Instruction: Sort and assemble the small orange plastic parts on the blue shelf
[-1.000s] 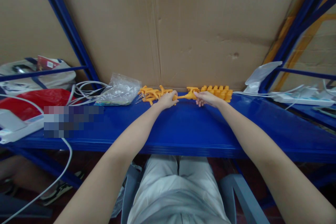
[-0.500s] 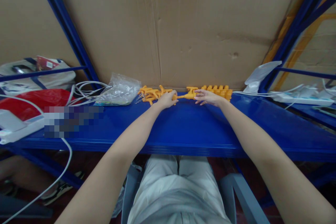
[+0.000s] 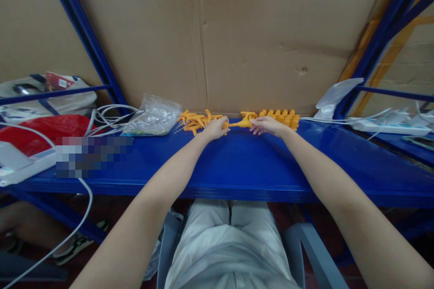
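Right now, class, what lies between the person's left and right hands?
The head view shows a partly ribbed orange piece between the left hand and the right hand.

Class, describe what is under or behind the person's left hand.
Behind and beside the left hand, orange pieces lie on the blue tabletop. An orange ridged rod runs from its grip toward the right hand. What its palm covers cannot be seen.

Cardboard is stood upright behind the blue table, a clear plastic bag is laid at left, a red bundle is set before a pale cloth bag, and a white power strip is seen far right.
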Demonstrator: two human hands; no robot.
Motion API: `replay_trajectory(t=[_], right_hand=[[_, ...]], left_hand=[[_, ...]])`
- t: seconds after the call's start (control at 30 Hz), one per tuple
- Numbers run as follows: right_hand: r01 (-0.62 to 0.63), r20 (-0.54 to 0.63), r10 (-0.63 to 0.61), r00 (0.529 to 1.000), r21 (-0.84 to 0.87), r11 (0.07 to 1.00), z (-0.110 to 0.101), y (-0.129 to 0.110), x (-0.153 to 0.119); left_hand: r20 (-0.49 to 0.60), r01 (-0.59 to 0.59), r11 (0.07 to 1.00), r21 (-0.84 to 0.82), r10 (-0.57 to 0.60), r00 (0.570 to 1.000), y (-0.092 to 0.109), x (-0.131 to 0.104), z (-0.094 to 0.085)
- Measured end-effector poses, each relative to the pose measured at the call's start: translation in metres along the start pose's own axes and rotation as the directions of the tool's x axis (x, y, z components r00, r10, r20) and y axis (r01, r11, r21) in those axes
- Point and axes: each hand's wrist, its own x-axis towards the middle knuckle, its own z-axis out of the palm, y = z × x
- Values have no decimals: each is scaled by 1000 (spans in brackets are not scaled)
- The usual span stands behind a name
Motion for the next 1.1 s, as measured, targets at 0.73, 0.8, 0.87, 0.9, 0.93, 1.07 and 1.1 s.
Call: replay_trajectory(t=[0.73,0.8,0.87,0.9,0.93,1.07,1.1], right_hand=[[-123,-56,124,991,21,992,14,-8,-2],[-136,-68,137,988,18,990,16,-9,-2],[-145,-73,146,987,15,989,17,-12,-4],[-148,-74,149,986,15,989,18,-13,-5],[-154,-75,154,985,15,988,19,-14,-5],[-199,-59,199,978,14,980,19,-17,-5],[-208,-48,209,977,16,978,19,-17,-5]], left_hand=[[10,-15,999,52,14,1000,-5,1,1],[3,-18,999,37,18,1000,-5,1,1],[3,-17,999,38,17,1000,-5,1,1],[5,-16,999,44,16,1000,-5,1,1],[8,-15,999,53,14,1000,-4,1,1],[15,-15,998,60,14,1000,-3,1,-1],[13,-15,998,56,14,1000,-3,1,-1]])
